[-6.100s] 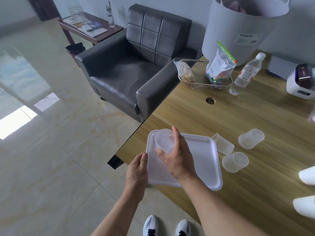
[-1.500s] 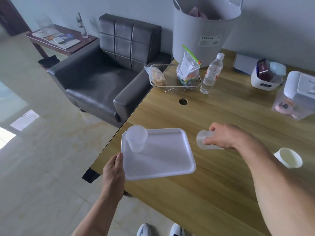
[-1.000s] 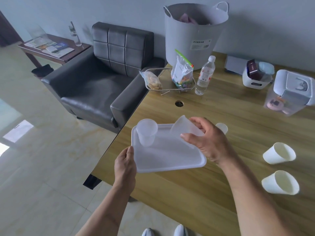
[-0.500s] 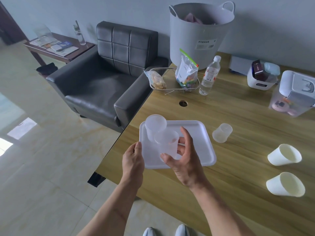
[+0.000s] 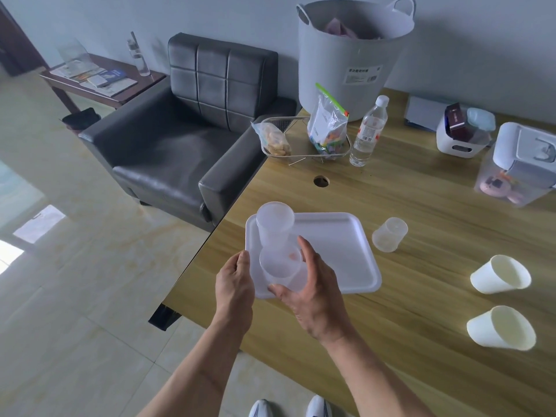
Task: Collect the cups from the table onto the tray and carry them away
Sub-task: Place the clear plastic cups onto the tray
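A white tray [image 5: 337,251] lies at the table's near left corner. My left hand [image 5: 234,281] grips its near left edge. A clear plastic cup [image 5: 275,225] stands upright at the tray's far left. My right hand [image 5: 310,290] is wrapped around a second clear cup [image 5: 281,264], upright on the tray's near left part, just in front of the first. A third clear cup [image 5: 389,234] lies on its side on the table right of the tray. Two white paper cups [image 5: 499,273] [image 5: 501,326] lie tipped over further right.
The wooden table [image 5: 421,206] carries a wire basket with snack bags [image 5: 304,139], a water bottle [image 5: 368,132], a large grey bucket [image 5: 352,52], and white storage boxes [image 5: 523,164] at the far right. A black armchair [image 5: 186,139] stands left of the table.
My right hand has lowered the second clear cup onto the tray's near left part. The left hand keeps its grip on the tray edge.
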